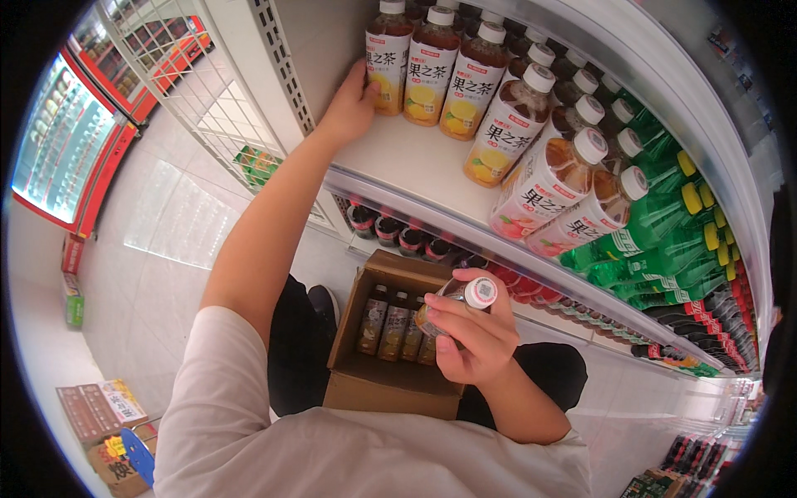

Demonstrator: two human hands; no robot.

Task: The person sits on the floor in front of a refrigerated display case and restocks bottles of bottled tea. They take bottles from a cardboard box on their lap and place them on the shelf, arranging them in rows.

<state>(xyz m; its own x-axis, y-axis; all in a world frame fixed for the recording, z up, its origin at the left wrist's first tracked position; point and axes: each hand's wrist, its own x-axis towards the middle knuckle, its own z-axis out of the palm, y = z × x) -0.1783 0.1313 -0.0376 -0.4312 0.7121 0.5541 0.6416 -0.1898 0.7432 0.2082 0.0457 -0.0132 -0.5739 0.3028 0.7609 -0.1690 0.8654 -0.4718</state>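
On the white shelf, my left hand [352, 106] is closed round the lower part of the leftmost tea bottle [387, 68], which stands upright with a lemon label. My right hand [476, 336] holds another bottle [457, 295] by its body, its white cap tilted up towards me, above the right side of an open cardboard box [398, 392]. Inside the box several dark-looking tea bottles [394, 327] stand in a row. More lemon tea bottles [473, 87] fill the shelf to the right of my left hand, with peach-labelled bottles [542, 187] beyond them.
Green soda bottles [660, 249] stand further right on the shelf, behind its clear front edge. Dark bottles [411, 239] line the lower shelf. A white wire rack [187, 93] borders the shelf on the left. My knees flank the box. Red-framed coolers [75, 143] and stacked cartons [103, 411] are at left.
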